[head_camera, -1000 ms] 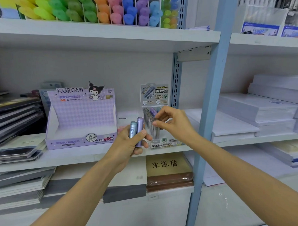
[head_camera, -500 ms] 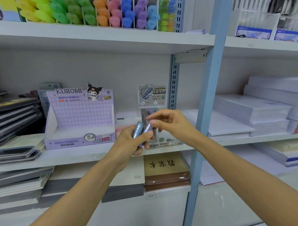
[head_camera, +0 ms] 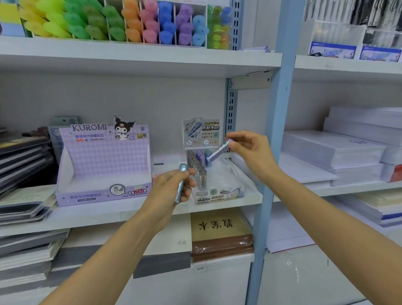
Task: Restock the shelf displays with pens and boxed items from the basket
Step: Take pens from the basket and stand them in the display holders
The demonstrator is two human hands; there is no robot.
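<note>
Head view: your right grip (head_camera: 250,151) has taken the purple lead tube (head_camera: 217,151) from your left grip (head_camera: 171,187) and pinches its top end. The tube is tilted, with its lower end just above the back row of the clear display tray (head_camera: 219,195) on the shelf (head_camera: 102,214). Your left grip stays curled round the one blue tube (head_camera: 181,181), likely the next to slot in.
</note>
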